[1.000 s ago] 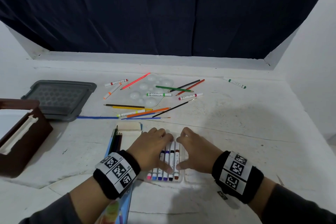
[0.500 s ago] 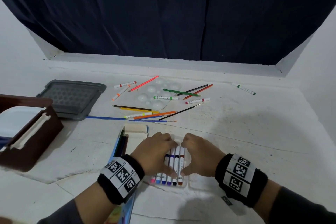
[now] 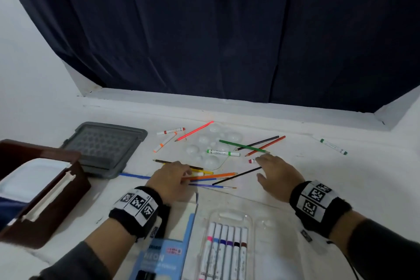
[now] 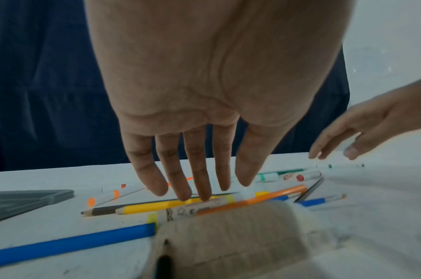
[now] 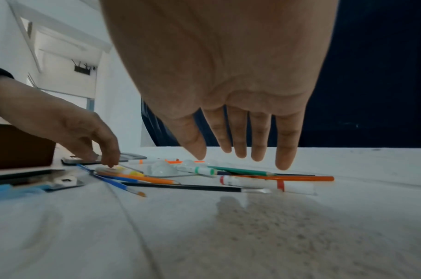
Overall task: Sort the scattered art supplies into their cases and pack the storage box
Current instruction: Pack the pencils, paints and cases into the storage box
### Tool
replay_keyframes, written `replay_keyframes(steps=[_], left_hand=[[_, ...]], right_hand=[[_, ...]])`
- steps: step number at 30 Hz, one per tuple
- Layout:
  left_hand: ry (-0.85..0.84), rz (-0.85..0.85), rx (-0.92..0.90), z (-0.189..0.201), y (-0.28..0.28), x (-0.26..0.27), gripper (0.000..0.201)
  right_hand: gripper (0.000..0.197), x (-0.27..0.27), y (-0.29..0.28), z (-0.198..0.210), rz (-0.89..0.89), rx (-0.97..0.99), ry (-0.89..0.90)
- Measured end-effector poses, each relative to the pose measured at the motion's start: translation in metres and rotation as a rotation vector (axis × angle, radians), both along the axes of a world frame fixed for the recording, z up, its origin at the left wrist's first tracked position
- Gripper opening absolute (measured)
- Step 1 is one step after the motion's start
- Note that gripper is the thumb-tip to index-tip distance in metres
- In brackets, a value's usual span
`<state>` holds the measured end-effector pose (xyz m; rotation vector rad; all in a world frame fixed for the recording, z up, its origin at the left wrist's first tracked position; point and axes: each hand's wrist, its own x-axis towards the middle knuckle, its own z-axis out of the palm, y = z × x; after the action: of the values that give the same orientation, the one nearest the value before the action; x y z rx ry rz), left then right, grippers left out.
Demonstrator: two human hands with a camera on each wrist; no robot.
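Off the marker case (image 3: 229, 245), both hands.

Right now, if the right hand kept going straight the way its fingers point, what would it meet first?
Probably the red-capped marker: the right hand, fingers straight, hovers just above it, with the green pencil and the red pencil beyond. The height above the table is unclear.

We see a white table (image 3: 295, 188), a navy curtain (image 3: 204, 29), a grey lid (image 3: 102, 145), a brown box (image 3: 75, 186), orange (image 3: 218, 175), yellow (image 4: 151, 206) and green (image 3: 241, 145) pencils, and black-and-white checkered wristbands (image 3: 316, 200).
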<state>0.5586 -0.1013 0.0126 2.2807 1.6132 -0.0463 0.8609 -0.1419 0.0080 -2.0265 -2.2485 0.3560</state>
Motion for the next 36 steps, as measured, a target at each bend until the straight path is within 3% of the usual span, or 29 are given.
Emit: replay_keyframes(steps=[3,8,15,19,23,29,32,36], left_hand=[[0.111,-0.054,0.009,-0.005,0.015,0.004,0.040],[0.140,-0.086,0.077,-0.016,0.036,0.007,0.021],[0.001,-0.116,0.015,-0.021,0.046,0.001,0.017],[-0.080,-0.095,0.057,-0.018,0.042,0.000,0.018],[-0.268,-0.099,0.173,-0.005,0.025,0.005,0.012],[-0.533,-0.103,0.317,0.013,-0.021,0.019,0.017],[-0.712,-0.031,0.242,0.020,-0.050,0.028,0.015],[-0.838,-0.010,0.139,0.021,-0.084,0.037,0.015]], right_hand=[[0.042,0.009,0.027,-0.006,-0.027,-0.024,-0.023],[0.033,0.017,0.055,-0.011,-0.016,-0.081,-0.113],[0.036,0.021,0.066,-0.015,0.031,-0.107,-0.239],[0.031,0.019,0.063,-0.010,0.032,-0.075,-0.215],[0.032,0.019,0.050,-0.007,0.039,-0.039,-0.196],[0.019,0.016,0.012,0.015,-0.042,0.073,0.027],[0.010,0.018,-0.018,0.021,-0.046,0.157,0.269],[0.011,0.018,-0.068,0.029,-0.062,0.163,0.527]])
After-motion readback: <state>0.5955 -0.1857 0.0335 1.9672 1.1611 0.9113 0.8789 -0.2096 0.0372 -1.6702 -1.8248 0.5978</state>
